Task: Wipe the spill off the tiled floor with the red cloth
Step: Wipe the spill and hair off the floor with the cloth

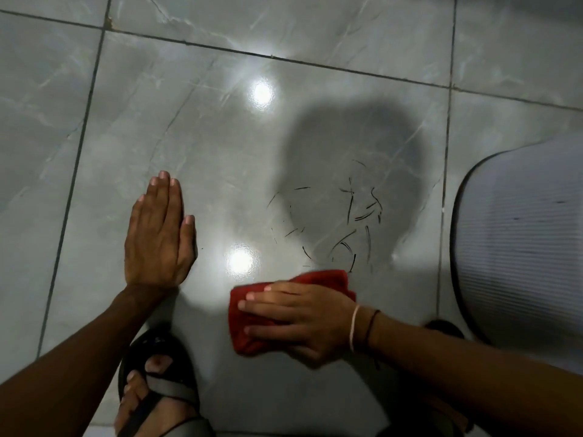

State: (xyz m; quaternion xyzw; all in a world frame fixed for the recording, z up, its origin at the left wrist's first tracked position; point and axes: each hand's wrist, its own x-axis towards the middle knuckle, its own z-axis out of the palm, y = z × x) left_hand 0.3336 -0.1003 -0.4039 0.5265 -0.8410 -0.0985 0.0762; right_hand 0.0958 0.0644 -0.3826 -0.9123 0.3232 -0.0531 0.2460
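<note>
A glossy grey tiled floor (164, 127) fills the view, its dark grout lines crossing near the far edge and down both sides, two ceiling lights mirrored in its sheen. At the right edge sits a pale ribbed object (520, 263) I cannot identify. On the central tile lies the spill (344, 222), a scatter of thin dark strands under a broad shadow; whether any liquid lies with them I cannot tell. My left hand (159, 231) rests flat on the floor, fingers together and extended, holding nothing, well apart from the strands. My right hand (299, 316) presses palm-down on the red cloth (318, 279), fingers spread across the top and pinning it to the tile rather than pinching it, just beside the near edge of the strands. A sandalled foot (157, 392) shows at the near edge, below the left hand. The red cloth looks soft, light and bunched, so I judge it will fold and drag under the palm; a flat press over its middle should keep it spread, while gripping one corner would likely let it roll up. On so slick a tile the strands may slide ahead of the cloth instead of clinging to it.
</note>
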